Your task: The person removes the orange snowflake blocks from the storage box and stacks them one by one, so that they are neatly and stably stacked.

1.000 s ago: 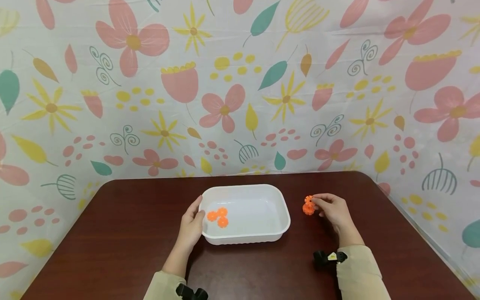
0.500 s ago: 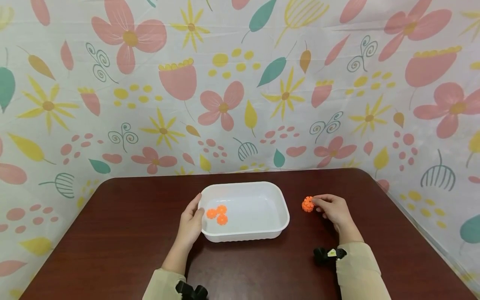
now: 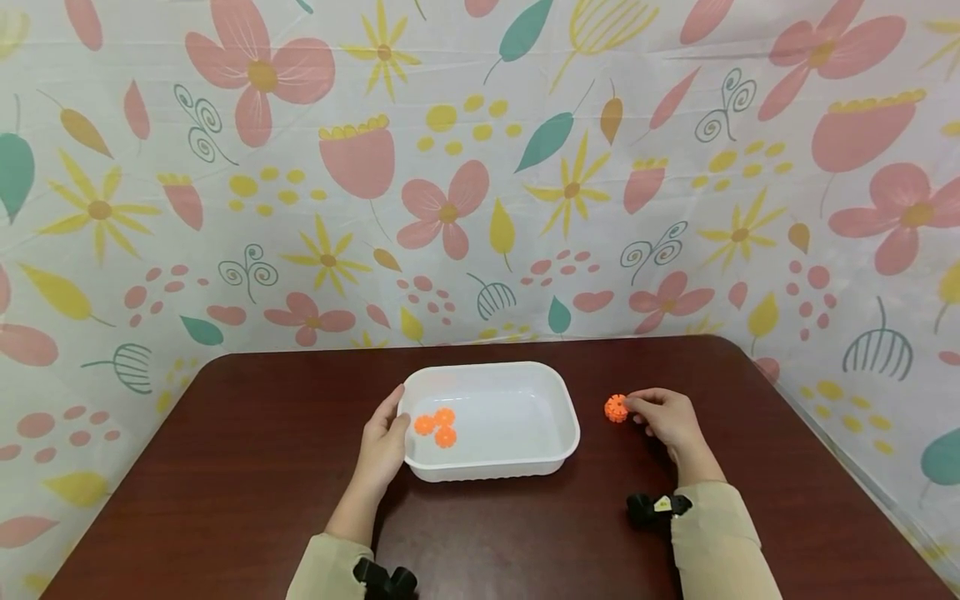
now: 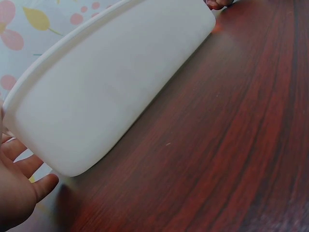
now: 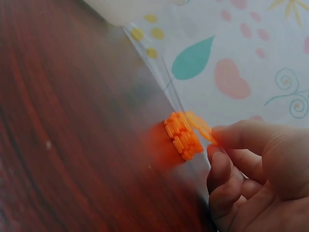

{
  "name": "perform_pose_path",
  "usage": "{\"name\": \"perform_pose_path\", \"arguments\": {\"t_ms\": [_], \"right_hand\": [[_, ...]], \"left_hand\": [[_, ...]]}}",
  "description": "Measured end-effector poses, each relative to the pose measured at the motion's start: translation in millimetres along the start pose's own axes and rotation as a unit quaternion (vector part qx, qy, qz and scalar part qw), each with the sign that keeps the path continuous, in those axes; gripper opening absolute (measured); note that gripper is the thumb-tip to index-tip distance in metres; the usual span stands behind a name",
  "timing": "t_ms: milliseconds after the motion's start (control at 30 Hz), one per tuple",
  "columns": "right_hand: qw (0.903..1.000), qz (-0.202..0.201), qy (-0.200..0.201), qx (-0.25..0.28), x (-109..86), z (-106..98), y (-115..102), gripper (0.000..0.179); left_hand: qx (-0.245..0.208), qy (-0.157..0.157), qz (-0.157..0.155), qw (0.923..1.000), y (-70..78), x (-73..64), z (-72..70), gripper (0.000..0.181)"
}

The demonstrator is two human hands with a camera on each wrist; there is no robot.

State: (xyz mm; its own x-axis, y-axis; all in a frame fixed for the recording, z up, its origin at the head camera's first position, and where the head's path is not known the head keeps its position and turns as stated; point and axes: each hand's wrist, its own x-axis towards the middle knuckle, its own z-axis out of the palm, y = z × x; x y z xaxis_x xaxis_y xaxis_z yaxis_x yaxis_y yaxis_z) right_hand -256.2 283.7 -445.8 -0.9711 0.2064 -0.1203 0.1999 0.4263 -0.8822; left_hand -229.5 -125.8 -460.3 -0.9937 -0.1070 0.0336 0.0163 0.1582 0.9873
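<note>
A white plastic tray (image 3: 495, 467) stands on the table with three orange notched plastic discs (image 3: 446, 437) lying at its left end. My left hand (image 3: 383, 446) holds the tray's left side, thumb at the rim; in the left wrist view its fingers (image 4: 44, 186) show beside the tray's outer wall. Right of the tray is a small stack of orange notched discs (image 5: 183, 137). My right hand (image 3: 666, 419) pinches another orange disc (image 5: 203, 129) between thumb and forefinger, tilted against the top of that stack. The remaining right fingers are curled beneath.
Both hands work over a dark red-brown wooden table (image 3: 247, 467) with rounded far corners. Behind it hangs a white cloth (image 3: 480, 192) printed with flowers and leaves. Black camera mounts (image 3: 658, 509) sit at the wrists by the beige sleeves (image 3: 720, 542).
The pinched disc, standing up above the stack a second ago, has come down onto its top. The left hand and tray keep their places; the head view has shifted slightly.
</note>
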Motion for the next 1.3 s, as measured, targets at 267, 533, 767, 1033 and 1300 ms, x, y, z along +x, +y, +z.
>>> {"name": "perform_pose_path", "arguments": {"t_ms": [267,533,767,1033,1300], "right_hand": [[0.9998,-0.006,-0.001,-0.021,2.2,0.3,3.9,0.036],[0.9999,-0.005,0.001,-0.014,4.9,-0.1,3.1,0.035],[0.9999,-0.004,0.012,-0.012,1.9,-0.4,1.7,0.038],[0.9996,-0.007,0.028,0.005,-1.3,0.1,-1.4,0.041],[0.9992,-0.018,0.034,0.012,-1.4,2.8,-5.6,0.041]], "left_hand": [[-0.003,0.001,-0.001,1.0000,0.3,0.0,0.0,0.049],[-0.004,0.005,-0.004,1.0000,2.8,0.1,-1.0,0.049],[-0.002,0.008,-0.002,1.0000,0.1,-1.2,0.3,0.049],[-0.006,0.005,-0.006,1.0000,0.5,-0.5,0.1,0.049],[-0.001,0.003,-0.004,1.0000,1.2,-0.8,-0.1,0.049]]}}
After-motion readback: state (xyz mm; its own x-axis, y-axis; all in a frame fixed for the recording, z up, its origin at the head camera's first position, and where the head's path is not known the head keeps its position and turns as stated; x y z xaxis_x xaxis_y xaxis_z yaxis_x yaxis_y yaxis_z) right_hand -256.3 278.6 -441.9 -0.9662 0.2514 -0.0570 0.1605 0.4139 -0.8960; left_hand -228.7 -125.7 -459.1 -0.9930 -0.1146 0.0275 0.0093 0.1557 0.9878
